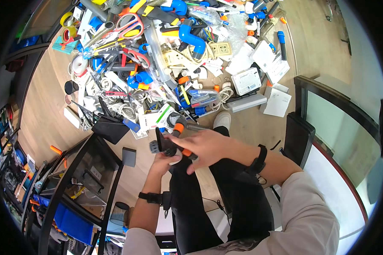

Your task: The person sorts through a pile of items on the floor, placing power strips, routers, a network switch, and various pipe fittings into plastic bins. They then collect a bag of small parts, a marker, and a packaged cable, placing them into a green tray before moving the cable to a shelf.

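Above my left knee, my left hand point(166, 162) is closed around the lower end of a dark plastic assembly point(168, 149) with a ribbed knob and a thin black flap. Orange rings point(178, 128) mark the dark tube-like part beside it; whether it all forms one piece I cannot tell. My right hand point(207, 145) reaches over from the right, thumb and index finger spread apart. Its index finger lies against or just over the assembly, and its palm hides part of what is below. A grey tube point(196, 127) shows just beyond the right knuckles.
A large heap on the floor holds blue pipe bends point(191, 36), scissors point(131, 26), a cream power strip point(220, 48), coiled white cables point(124, 110) and white boxes point(246, 81). Black-framed shelving point(79, 172) stands left. A black padded panel point(299, 138) stands right.
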`<state>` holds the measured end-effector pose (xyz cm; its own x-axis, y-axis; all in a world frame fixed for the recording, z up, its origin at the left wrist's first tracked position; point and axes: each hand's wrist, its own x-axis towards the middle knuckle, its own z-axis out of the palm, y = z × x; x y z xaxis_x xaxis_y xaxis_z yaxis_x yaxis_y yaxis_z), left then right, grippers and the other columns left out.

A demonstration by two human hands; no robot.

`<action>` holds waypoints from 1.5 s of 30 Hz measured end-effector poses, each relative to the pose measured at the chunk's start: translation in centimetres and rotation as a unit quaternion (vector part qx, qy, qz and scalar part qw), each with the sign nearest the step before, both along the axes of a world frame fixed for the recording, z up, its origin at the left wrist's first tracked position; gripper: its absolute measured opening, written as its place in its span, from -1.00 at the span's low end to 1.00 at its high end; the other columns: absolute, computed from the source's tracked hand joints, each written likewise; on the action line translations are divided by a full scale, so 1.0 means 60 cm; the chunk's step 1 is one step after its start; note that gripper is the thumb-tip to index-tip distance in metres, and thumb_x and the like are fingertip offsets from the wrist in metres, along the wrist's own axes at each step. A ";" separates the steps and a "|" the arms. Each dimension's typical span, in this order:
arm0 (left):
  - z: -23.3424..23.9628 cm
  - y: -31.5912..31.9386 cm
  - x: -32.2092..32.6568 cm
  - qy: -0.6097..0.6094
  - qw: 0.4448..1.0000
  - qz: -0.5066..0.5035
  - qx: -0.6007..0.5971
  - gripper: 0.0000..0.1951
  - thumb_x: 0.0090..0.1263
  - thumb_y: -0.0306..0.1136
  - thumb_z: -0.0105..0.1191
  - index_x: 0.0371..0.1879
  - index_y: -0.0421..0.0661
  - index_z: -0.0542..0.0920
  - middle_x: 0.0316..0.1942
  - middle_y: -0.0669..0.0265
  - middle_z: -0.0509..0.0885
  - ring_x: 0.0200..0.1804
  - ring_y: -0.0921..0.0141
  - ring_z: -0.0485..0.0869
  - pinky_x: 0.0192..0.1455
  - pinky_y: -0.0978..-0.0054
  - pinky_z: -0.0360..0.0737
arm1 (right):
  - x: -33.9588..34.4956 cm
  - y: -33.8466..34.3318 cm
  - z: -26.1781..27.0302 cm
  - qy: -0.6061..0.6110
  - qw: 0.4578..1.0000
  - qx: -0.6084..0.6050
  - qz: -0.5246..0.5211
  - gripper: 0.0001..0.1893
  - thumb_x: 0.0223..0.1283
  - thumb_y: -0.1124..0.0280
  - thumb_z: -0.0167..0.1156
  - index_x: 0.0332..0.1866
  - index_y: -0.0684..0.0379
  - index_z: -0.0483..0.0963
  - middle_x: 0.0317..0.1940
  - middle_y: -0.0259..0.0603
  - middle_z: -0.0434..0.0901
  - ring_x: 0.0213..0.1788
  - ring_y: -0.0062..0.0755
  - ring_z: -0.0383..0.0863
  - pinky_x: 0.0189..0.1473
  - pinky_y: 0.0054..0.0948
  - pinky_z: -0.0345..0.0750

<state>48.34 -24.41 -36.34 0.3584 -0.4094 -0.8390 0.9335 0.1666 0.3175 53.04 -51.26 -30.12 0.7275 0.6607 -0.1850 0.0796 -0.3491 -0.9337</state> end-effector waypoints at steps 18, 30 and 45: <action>0.052 0.057 0.059 -0.074 0.969 0.208 -0.112 -0.22 -0.01 -0.38 0.42 0.27 0.21 0.34 0.02 0.08 0.59 0.24 -0.01 0.54 0.42 -0.08 0.34 | -0.028 0.004 -0.449 -0.180 0.857 -0.482 0.000 -0.15 0.29 0.44 0.16 0.55 -0.66 0.01 0.65 -0.11 -0.18 0.51 0.38 0.08 0.14 0.66 0.29; 0.087 0.059 0.049 -0.064 0.975 0.179 -0.113 -0.21 -0.03 -0.43 0.42 0.24 0.17 0.31 0.02 0.07 0.59 0.25 -0.03 0.54 0.43 -0.09 0.32 | 0.037 -0.023 -0.357 0.028 0.876 -0.473 0.094 0.21 -0.27 0.06 0.62 0.59 -0.41 0.02 0.60 -0.09 -0.03 0.37 0.10 0.41 0.18 0.20 0.51; 0.216 0.051 0.054 -0.080 0.981 0.142 -0.109 -0.21 -0.06 -0.49 0.41 0.24 0.08 0.33 0.02 0.06 0.61 0.25 -0.01 0.57 0.42 -0.10 0.36 | 0.031 -0.092 -0.189 0.236 0.963 -0.129 0.002 0.33 -0.28 0.34 0.57 0.64 -0.17 -0.20 0.25 0.09 0.23 0.17 0.12 0.55 0.22 -0.08 0.55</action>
